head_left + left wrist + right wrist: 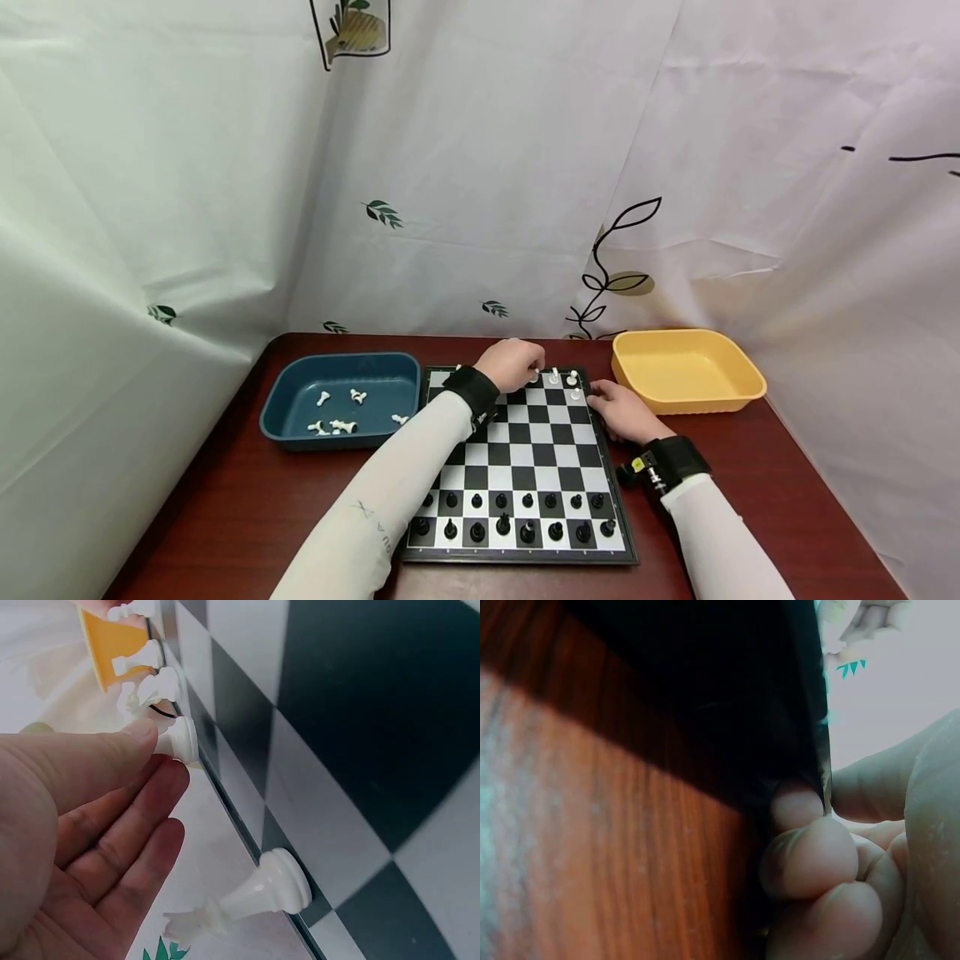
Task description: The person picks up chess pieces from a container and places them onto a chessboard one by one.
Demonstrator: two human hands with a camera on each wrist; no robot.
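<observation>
My left hand reaches over the far edge of the chessboard. Its thumb and fingertips pinch a white chess piece whose base is at the board's surface; the fingers hide its top. Beside it in the left wrist view stand a white knight and more white pieces, and on the other side a white queen with a notched crown. At the board's right edge, my right hand grips the rim, with its thumb on one side and its curled fingers on the other.
Black chess pieces stand in two rows at the near side of the board. To the left, a blue tray holds several white pieces. A yellow tray sits at the back right, close to my right hand. Behind the table hangs a white cloth.
</observation>
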